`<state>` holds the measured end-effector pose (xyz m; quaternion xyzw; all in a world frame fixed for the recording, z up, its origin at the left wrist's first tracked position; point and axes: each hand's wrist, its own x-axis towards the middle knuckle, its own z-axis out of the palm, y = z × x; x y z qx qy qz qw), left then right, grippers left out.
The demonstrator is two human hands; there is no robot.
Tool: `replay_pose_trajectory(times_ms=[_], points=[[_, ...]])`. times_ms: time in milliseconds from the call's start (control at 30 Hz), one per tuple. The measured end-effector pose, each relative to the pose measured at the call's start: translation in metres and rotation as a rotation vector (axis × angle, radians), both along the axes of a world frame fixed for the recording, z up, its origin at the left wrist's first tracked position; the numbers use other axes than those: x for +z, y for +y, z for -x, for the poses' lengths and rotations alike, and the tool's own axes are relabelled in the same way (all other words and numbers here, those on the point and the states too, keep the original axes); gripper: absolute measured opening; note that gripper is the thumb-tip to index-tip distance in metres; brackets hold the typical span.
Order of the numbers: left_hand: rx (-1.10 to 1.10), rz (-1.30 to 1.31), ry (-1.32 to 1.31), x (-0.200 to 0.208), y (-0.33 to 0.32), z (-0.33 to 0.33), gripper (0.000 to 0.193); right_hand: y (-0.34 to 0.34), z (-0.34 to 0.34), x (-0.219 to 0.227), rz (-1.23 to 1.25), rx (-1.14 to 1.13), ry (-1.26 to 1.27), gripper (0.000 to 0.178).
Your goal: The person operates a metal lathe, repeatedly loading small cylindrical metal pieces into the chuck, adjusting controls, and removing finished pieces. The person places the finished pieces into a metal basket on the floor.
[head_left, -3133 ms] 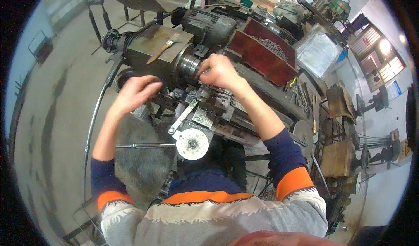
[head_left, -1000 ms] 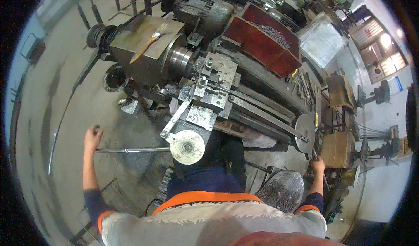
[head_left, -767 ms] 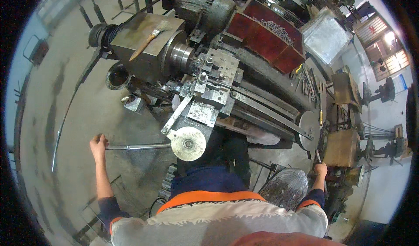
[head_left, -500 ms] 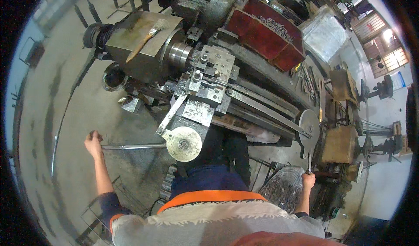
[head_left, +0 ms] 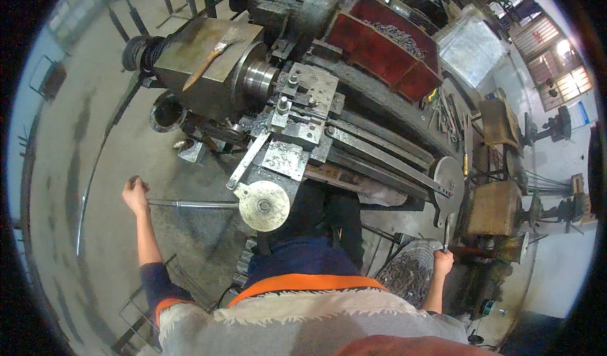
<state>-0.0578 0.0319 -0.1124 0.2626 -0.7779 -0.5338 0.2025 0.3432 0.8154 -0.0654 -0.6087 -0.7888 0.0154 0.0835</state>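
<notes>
Silvery lever (head_left: 447, 233) inside the right fingers (head_left: 439, 255)

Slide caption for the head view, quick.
Left hand at the end of the metal bar, right hand around the lever handle below the grey disc, brush atop the machine.

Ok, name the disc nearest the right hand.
The grey disc at right, its lever gripped by the right hand; the whitish disc sits further left, nearer the left hand.
</notes>
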Motion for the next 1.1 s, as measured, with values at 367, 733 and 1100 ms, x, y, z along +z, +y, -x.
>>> replay_pose_trajectory(times_ms=[367,733,1100], points=[[0.298,-0.427,0.123,-0.001,0.044,-0.018,0.023,0.122,-0.037,-0.02,-0.229,0.176,-0.256,0.037],[-0.082,-0.43,0.05,0.011,0.118,0.135,0.027,0.114,-0.031,-0.028,-0.111,0.125,-0.173,0.039],[-0.137,-0.431,0.074,0.008,0.122,0.14,0.028,0.02,0.001,-0.002,0.042,-0.113,-0.16,0.042]])
